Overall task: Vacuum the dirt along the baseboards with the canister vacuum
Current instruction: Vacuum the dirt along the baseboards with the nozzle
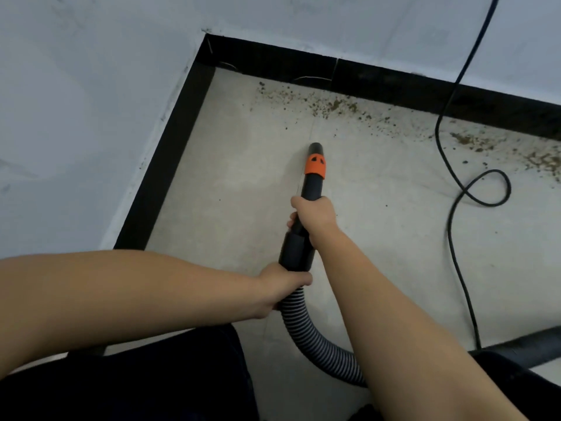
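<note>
The right hand [315,214] grips the black vacuum nozzle [312,183] around its middle, fingers curled round the tube just behind the orange collar [315,166]. The left hand [283,284] holds the same tube farther back, wrapped round the spot where the stiff black part meets the ribbed hose [306,326]. The hose bends away from the left hand and passes under the right forearm toward the near right side of the floor.

The nozzle tip [315,146] points at the black baseboard [394,83] that runs along the far wall, and sits near it but apart from it, on the pale floor [230,177]. Brown dirt [331,106] lies scattered along the foot of that baseboard, from near the corner out to the right, with a thicker patch at the far right. The tip is short of the dirt and does not touch it.

A second stretch of baseboard meets the first at the corner and runs down the left side. A black power cord [455,117] hangs down across the far baseboard to the right of the nozzle and loops on the floor. Whether the nozzle tip rests on the floor or is just above it cannot be told.
</note>
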`<state>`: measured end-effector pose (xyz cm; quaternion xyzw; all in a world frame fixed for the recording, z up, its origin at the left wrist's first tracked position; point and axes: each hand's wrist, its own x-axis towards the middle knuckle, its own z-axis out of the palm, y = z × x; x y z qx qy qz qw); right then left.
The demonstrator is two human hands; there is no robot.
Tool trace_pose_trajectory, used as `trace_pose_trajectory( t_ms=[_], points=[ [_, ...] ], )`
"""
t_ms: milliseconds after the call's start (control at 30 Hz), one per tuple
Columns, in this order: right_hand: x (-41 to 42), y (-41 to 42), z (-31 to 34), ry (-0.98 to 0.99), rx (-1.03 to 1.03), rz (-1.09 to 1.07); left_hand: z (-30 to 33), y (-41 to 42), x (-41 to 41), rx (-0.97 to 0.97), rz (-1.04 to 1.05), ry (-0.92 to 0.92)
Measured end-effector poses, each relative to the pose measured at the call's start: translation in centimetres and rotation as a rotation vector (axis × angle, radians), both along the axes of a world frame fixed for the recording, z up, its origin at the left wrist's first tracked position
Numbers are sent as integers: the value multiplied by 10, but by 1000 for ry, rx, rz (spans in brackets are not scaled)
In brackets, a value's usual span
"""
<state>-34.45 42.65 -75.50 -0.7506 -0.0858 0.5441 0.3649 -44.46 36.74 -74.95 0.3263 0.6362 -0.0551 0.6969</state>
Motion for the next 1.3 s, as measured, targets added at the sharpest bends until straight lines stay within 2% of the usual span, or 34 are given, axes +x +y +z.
trace_pose_trajectory(
  t_ms=[133, 233, 500, 700, 833, 1133, 1300],
  points=[
    [29, -2, -1, -14, -22, -131, -3, 6, 23, 70, -82, -22],
    [44, 0, 1, -30, -31, -137, -3, 7, 37, 65, -62, -46],
    [1, 45, -2, 9, -18, 135, -10, 21, 18, 18, 207, 10],
    [-44, 82, 2, 78, 14, 273, -13, 47, -16, 100, 324, 87],
    [-43, 89, -1, 71, 18, 221, -14, 55, -20, 136, 288, 74],
    [25, 49, -11, -53, -26, -81, -12, 43, 24, 90, 5, -6],
    [38, 57, -2, -71, -47, -67, -9, 48, 38, 53, 62, -55]
  ],
)
